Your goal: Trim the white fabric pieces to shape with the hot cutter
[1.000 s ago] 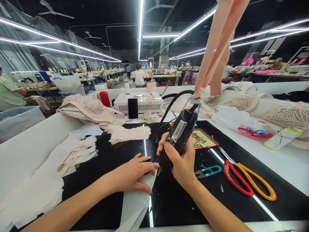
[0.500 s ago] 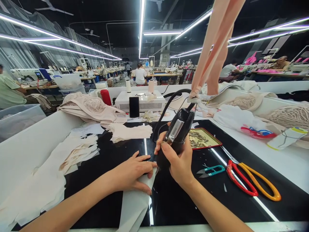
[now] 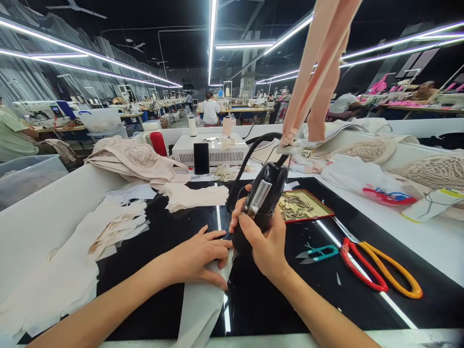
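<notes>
My right hand (image 3: 266,241) is wrapped around a black electric fabric cutter (image 3: 263,193), a corded hand tool with a silver plate on its body. It stands tilted, and its lower working end is hidden behind my hand. Pale strips of fabric (image 3: 203,309) lie on the black table top, running down to the front edge. Across their upper end my left hand (image 3: 201,256) presses flat with fingers spread, fingertips close to the cutter's base. Pink cloth straps (image 3: 308,82) are knotted at the cutter's top and stretch upward.
Red-and-orange-handled scissors (image 3: 377,266) and teal thread snips (image 3: 319,253) lie to the right, below a tray (image 3: 322,212) of seeds. Stacked pale fabric pieces (image 3: 72,261) cover the left side. A phone (image 3: 201,158) leans on a white box (image 3: 228,150) behind. Other people sit at sewing machines farther off.
My right hand and the cutter have shifted slightly left, showing more of the seed tray. My left hand stays pressed on the fabric, almost unmoved.
</notes>
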Available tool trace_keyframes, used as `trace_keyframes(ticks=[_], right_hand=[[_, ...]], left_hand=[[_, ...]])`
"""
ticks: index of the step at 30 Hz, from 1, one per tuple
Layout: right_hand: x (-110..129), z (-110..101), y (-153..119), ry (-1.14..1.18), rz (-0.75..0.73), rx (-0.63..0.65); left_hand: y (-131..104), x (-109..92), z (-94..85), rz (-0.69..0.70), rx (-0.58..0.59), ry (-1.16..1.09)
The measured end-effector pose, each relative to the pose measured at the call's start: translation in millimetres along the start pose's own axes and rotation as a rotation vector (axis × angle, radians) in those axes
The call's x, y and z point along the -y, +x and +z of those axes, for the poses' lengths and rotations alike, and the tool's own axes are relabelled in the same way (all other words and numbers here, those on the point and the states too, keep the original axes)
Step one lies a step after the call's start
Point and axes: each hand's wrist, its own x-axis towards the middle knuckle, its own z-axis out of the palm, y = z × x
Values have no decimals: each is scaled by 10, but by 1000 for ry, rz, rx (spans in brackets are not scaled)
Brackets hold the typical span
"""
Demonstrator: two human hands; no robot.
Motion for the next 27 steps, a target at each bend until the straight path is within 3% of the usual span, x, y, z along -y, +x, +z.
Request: trace_keyframes(ticks=[12, 16, 20, 27], right_hand=[[38, 25, -103, 25, -9, 58], [52, 33, -129, 24, -4, 17], [76, 51, -180, 67, -22, 67], [83, 61, -201, 67, -13, 79]], left_hand=[[2, 40, 32, 47, -45, 5], [8, 52, 30, 39, -35, 24], [13, 66, 31, 20, -11, 16], [16, 61, 6, 104, -40, -18]])
